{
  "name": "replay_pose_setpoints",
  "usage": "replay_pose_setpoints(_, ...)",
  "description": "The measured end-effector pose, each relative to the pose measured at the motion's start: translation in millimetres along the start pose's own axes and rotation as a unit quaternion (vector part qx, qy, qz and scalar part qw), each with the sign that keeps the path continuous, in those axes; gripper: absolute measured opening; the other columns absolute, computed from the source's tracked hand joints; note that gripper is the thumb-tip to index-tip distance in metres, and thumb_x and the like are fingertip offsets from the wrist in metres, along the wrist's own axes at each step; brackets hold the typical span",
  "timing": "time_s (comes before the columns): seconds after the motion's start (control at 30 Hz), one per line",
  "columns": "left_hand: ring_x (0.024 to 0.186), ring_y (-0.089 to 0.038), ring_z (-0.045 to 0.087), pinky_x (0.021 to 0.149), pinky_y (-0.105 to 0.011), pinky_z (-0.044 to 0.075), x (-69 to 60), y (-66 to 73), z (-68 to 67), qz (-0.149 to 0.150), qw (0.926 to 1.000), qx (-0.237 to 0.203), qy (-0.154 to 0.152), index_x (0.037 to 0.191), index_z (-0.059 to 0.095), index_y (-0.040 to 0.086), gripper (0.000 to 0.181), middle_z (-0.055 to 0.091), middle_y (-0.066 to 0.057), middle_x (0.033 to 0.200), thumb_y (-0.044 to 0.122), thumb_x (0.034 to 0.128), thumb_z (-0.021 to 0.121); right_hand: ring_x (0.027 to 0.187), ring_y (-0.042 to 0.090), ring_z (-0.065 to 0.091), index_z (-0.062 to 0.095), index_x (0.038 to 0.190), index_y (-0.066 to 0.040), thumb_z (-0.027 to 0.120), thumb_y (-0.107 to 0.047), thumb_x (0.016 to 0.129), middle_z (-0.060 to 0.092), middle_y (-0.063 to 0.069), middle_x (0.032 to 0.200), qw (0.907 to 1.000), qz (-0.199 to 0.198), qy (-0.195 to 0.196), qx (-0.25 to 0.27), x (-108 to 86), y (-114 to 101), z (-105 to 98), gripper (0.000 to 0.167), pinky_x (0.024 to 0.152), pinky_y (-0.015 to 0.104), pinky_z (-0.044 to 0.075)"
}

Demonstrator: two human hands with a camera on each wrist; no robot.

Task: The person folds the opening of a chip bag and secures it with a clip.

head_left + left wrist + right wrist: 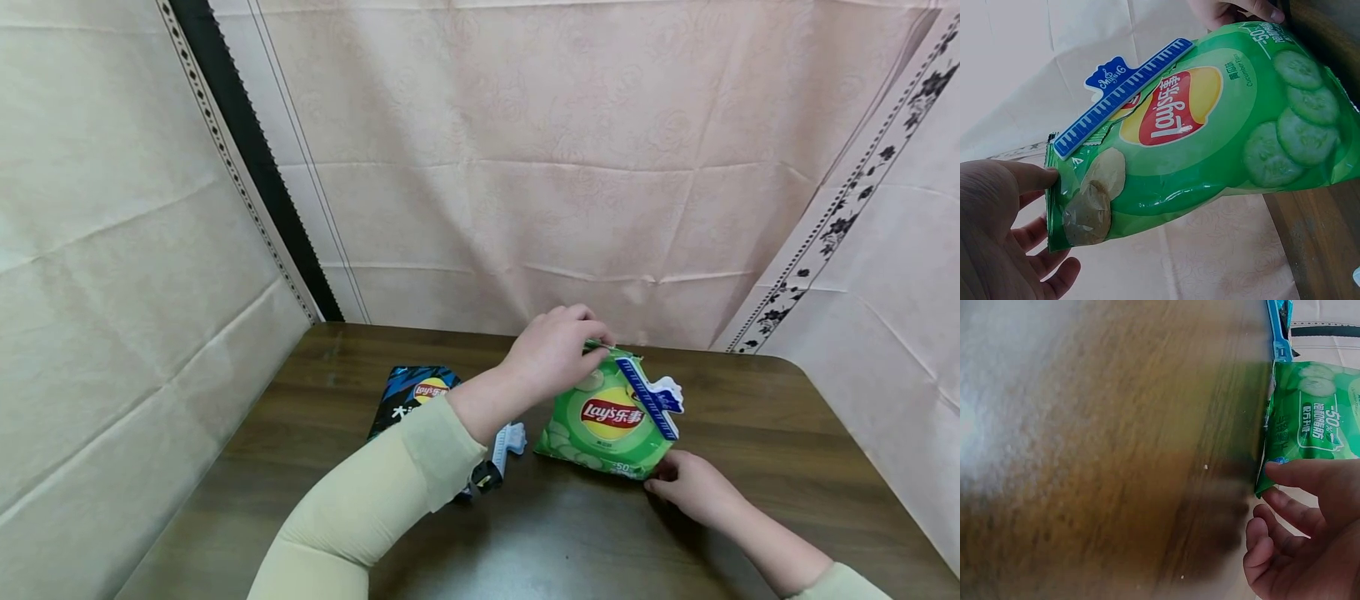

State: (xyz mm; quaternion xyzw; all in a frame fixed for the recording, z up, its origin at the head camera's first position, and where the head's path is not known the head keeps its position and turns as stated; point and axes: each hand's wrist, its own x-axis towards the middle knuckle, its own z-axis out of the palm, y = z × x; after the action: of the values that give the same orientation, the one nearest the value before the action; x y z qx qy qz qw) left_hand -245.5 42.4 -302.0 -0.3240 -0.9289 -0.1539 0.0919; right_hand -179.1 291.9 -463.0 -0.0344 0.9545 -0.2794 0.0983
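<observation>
A green Lay's chip bag is held up at a tilt over the table, its printed front showing. My left hand pinches its top edge; in the left wrist view thumb and fingers grip that end of the bag. Down at the bag's lower right corner, my right hand pinches the corner between thumb and finger, as the right wrist view shows on the bag. A blue and white bag clip, marked "Music" and printed like piano keys, sits slantwise across the bag's right upper corner.
On the brown wooden table, left of the green bag, lies a black and blue Lay's bag, partly hidden under my left forearm. A light blue clip shows beside it. Pale cloth hangs behind the table and on both sides.
</observation>
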Motion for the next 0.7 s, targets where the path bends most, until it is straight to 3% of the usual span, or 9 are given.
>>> replay_pose_setpoints(0.27, 0.112, -0.011, 0.054, 0.1, -0.034, 0.042, 2.9, -1.6, 2.3, -0.005, 1.0, -0.001, 0.003, 0.119, 0.07, 0.033, 0.023, 0.058, 0.01, 0.119, 0.039, 0.0987, 0.061, 0.076, 0.016, 0.057, 0.07, 0.102, -0.006, 0.076, -0.016, 0.086, 0.065, 0.0, 0.085, 0.9999, -0.004, 0.003, -0.011, 3.0, 2.1, 1.3, 0.02, 0.07, 0.039, 0.051)
replay_pose_setpoints(0.7, 0.112, -0.013, 0.054, 0.102, -0.037, 0.041, 9.9, -8.6, 9.2, -0.009, 0.9996, -0.001, 0.027, 0.115, 0.071, 0.032, 0.02, 0.06, 0.009, 0.118, 0.037, 0.0993, 0.06, 0.075, 0.015, 0.056, 0.07, 0.093, -0.009, 0.075, -0.014, 0.086, 0.064, -0.002, 0.082, 0.9994, -0.022, 0.014, -0.024, 3.4, -1.1, 4.5, 0.01, 0.069, 0.037, 0.05)
